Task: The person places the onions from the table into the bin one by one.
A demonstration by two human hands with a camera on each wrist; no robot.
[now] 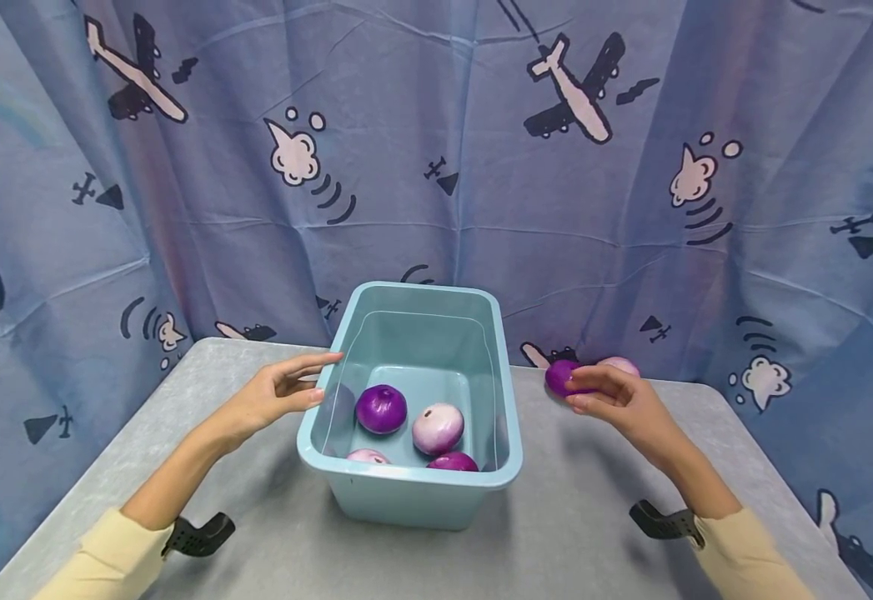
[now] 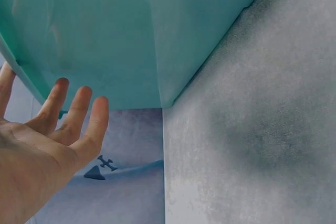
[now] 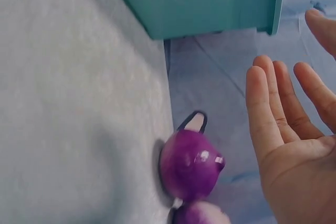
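A light blue plastic tub (image 1: pixel 409 498) stands mid-table with several onions inside, among them a dark purple onion (image 1: pixel 381 409) and a paler one (image 1: pixel 439 429). My left hand (image 1: pixel 274 393) is at the tub's left rim, its fingers loosely extended; in the left wrist view the fingers (image 2: pixel 79 114) lie along the outside of the tub wall. To the right of the tub, my right hand (image 1: pixel 619 400) hovers over the table with relaxed fingers and nothing in them. Behind it, partly hidden, lie a purple onion (image 3: pixel 190 165) and a paler onion (image 1: pixel 622 365).
The grey table (image 1: pixel 256 533) ends at a blue curtain (image 1: pixel 406 167) printed with airplanes, which hangs close behind the tub and the two onions. Black straps (image 1: pixel 199 535) sit at both wrists.
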